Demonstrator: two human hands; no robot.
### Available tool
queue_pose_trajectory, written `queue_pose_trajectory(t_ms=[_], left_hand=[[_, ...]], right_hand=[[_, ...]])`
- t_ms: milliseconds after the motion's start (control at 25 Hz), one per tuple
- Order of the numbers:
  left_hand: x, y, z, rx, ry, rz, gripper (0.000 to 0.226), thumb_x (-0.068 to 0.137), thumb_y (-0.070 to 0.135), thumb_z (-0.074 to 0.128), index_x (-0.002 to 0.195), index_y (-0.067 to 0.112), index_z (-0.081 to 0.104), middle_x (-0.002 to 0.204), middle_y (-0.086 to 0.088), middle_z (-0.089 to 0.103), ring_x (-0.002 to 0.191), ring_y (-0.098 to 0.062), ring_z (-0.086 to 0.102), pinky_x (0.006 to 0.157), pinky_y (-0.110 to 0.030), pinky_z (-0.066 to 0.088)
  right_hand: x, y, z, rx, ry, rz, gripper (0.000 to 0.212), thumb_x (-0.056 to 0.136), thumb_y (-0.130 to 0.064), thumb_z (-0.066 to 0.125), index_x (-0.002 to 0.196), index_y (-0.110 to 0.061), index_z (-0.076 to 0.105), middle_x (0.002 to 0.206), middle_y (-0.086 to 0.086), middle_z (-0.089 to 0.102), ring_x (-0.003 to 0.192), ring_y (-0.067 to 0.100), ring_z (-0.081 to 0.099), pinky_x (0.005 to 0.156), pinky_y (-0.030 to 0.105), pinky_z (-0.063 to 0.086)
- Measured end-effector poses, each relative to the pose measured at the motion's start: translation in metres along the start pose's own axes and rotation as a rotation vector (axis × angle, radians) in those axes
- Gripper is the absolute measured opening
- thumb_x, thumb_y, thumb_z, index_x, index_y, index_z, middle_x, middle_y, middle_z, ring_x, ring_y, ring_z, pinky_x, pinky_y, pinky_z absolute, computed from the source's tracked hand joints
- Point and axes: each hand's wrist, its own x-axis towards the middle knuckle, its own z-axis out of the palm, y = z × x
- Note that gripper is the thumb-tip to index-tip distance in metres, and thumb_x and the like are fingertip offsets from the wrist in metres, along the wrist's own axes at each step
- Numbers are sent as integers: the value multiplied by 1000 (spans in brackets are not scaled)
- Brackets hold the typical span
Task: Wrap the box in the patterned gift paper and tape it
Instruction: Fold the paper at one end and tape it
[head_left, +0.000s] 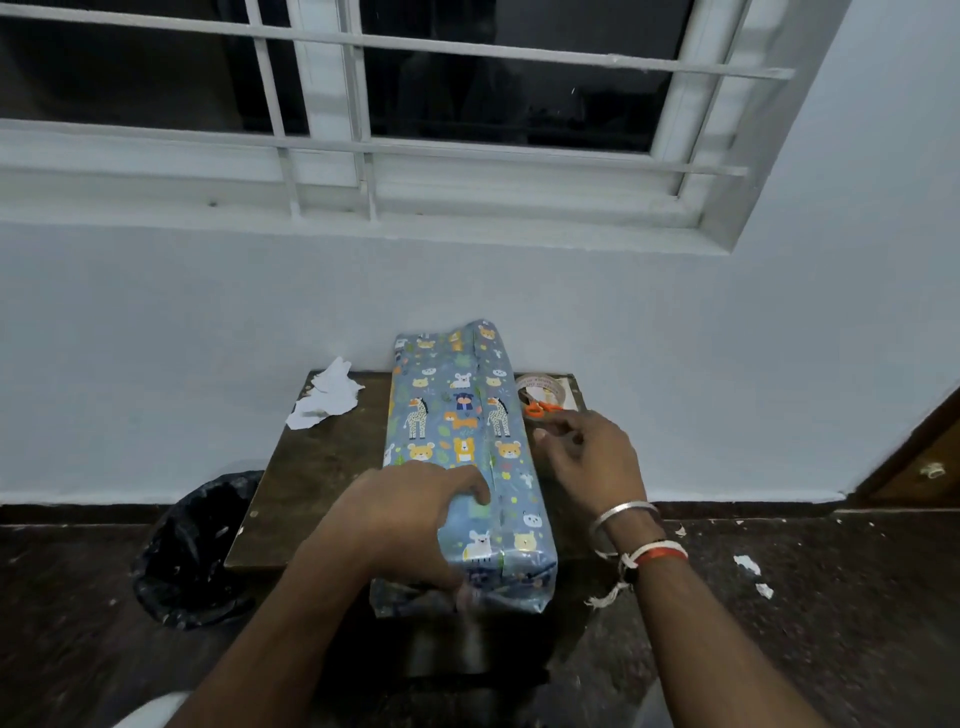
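Head view showed the box already covered in the patterned gift paper, lying lengthwise on a small dark table with one end toward the wall and the other overhanging the near edge. A long seam ran along the top, right of centre. The left hand sat clamped over the near left part of the box, bent fingers pressing on top right at the seam and thumb down at the near end, where the paper looked creased and loosely folded. The right hand hovered just beside the right side of the box, fingers loosely curled. It was blurred, so I could not tell whether it pinched a bit of tape or nothing. Orange scissors and a tape roll lay just beyond that hand on the far right of the table. Torn white scraps sat at the far left corner, and a black bin bag stood on the floor to the left. Judged step: late in the task, body wrapped, with the seam or near end being held for taping. Next move likely called for tape from the roll in the right hand while the left hand kept the fold pinned so the paper did not spring open.
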Motion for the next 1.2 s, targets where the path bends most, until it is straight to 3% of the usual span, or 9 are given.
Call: queue_pose_trajectory(t_ms=[120, 280, 400, 600, 840, 920, 1000, 1120, 1200], left_hand=[[17, -1, 0, -213, -26, -1, 71, 52, 84, 77, 108, 46, 55, 85, 12, 65, 73, -1, 56, 65, -29, 42], [38, -6, 14, -333, 197, 29, 62, 61, 92, 63, 85, 35, 64, 68, 12, 67, 67, -1, 62, 60, -21, 45], [40, -10, 21, -378, 277, 27, 55, 65, 86, 66, 82, 33, 65, 66, 16, 67, 66, -1, 63, 57, -17, 43], [40, -12, 26, -374, 342, 20, 46, 73, 82, 66, 81, 36, 63, 68, 18, 67, 67, 0, 64, 55, -13, 41], [43, -13, 31, -341, 400, 15, 45, 78, 82, 58, 82, 38, 64, 68, 21, 65, 65, 1, 63, 55, -19, 45], [45, -14, 33, -410, 471, 37, 33, 84, 76, 58, 93, 45, 65, 76, 17, 66, 68, -2, 63, 60, -25, 51], [45, -12, 31, -556, 644, 50, 28, 90, 61, 64, 116, 51, 61, 101, 20, 63, 80, -4, 65, 66, -26, 52], [40, -15, 21, -683, 849, 26, 61, 91, 46, 69, 145, 52, 42, 153, 17, 32, 133, 4, 47, 90, -19, 47], [35, -24, 18, -621, 848, 50, 56, 93, 47, 68, 145, 47, 46, 160, 9, 29, 147, 4, 29, 102, -12, 39]], right_hand=[[39, 25, 27, -157, -112, 65, 44, 87, -29, 72, 131, -28, 66, 140, 8, 56, 118, 37, 58, 102, 43, 49], [72, 37, 65, -305, -229, 63, 43, 87, -40, 67, 130, -39, 61, 160, 5, 32, 135, 39, 44, 107, 49, 47], [82, 39, 75, -315, -202, 102, 34, 94, -46, 59, 125, -35, 66, 154, 7, 40, 138, 34, 44, 106, 46, 47], [85, 38, 72, -361, -137, 86, 22, 98, -25, 54, 115, -25, 68, 123, 7, 65, 113, 32, 60, 86, 35, 47], [82, 38, 59, -107, -15, 106, 20, 102, -28, 56, 119, -22, 64, 118, 9, 65, 109, 33, 60, 82, 35, 45], [86, 29, 43, -44, 43, 70, 17, 102, -27, 59, 116, -20, 65, 114, 8, 65, 102, 31, 62, 77, 29, 39], [87, 13, 21, -12, 7, -97, 13, 101, -27, 61, 111, -22, 66, 109, 4, 65, 97, 27, 63, 77, 28, 41], [72, -28, -4, 51, -208, -450, 11, 98, -28, 62, 108, -25, 66, 103, -2, 63, 96, 18, 61, 83, 32, 48], [51, -54, -2, 97, -314, -577, 12, 100, -26, 60, 109, -21, 66, 105, -1, 62, 99, 16, 59, 87, 28, 47]])
